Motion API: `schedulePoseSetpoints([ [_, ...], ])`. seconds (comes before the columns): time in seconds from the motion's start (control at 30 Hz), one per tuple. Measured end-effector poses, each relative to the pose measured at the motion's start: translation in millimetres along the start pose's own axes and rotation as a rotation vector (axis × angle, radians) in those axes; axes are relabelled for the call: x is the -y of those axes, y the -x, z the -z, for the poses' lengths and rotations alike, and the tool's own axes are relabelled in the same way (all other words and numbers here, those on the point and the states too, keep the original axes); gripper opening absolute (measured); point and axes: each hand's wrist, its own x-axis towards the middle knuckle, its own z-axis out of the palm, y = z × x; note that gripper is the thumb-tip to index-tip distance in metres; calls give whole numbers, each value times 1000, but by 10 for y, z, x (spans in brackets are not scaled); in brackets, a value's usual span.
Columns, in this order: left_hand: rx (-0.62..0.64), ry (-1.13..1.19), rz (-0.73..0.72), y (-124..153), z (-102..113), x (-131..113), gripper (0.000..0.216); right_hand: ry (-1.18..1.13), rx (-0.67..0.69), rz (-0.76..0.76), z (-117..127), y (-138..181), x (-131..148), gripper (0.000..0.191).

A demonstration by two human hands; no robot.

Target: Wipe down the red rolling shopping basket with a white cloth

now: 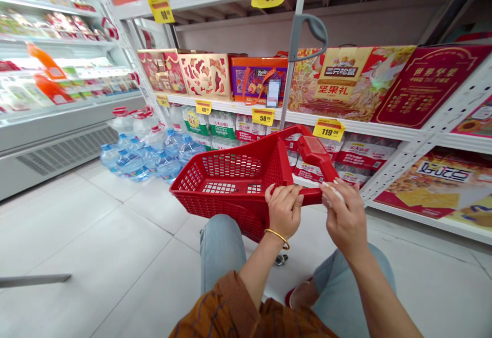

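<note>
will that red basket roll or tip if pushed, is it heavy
The red basket may roll, as what looks like a small wheel shows below it. Its perforated walls suggest it is light for its size. Leaning on the handle jutting past one end might tip it.

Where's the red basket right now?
In the head view, the red basket is mid-picture, just past the left knee, with the left hand and right hand at its handle end and blue bottles to its left.
</note>
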Motion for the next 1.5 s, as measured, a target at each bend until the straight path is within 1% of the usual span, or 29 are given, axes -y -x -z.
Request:
schedulePoseSetpoints([
  [0.1,2,-5,8,-4,1,-1,23,-36,-16,-56,16,-24,22,41],
  [0.17,0,-10,15,-4,4,-3,23,-37,-32,-67,1,-23,78,42],
  [0.27,5,-22,24,0,9,-3,23,-23,-29,-34,-60,14,192,43],
  [0.4,-7,-30,21,8,8,9,24,-9,15,25,-196,101,322,45],
  [0.5,-12,-27,21,11,10,17,25,7,-14,53,-289,147,346,46],
  [0.6,-6,-19,18,10,19,19,25,18,-45,107,-324,165,297,47],
  [0.7,-13,-17,12,8,31,19,25,39,-41,160,-302,165,225,46],
  [0.83,-9,-31,7,6,47,23,23,53,-38,167,-250,148,157,43],
  [1.13,-10,-43,7,1,94,41,24,-107,-28,115,-143,58,28,45],
  [1.27,-18,-31,8,-9,125,61,23,-209,-12,54,-67,-19,-21,40],
  [1.33,-15,-30,10,-14,147,74,24,-279,15,27,-26,-65,-50,38],
  [1.5,-9,-29,13,-23,220,123,24,-436,142,-23,42,-185,-142,33],
])
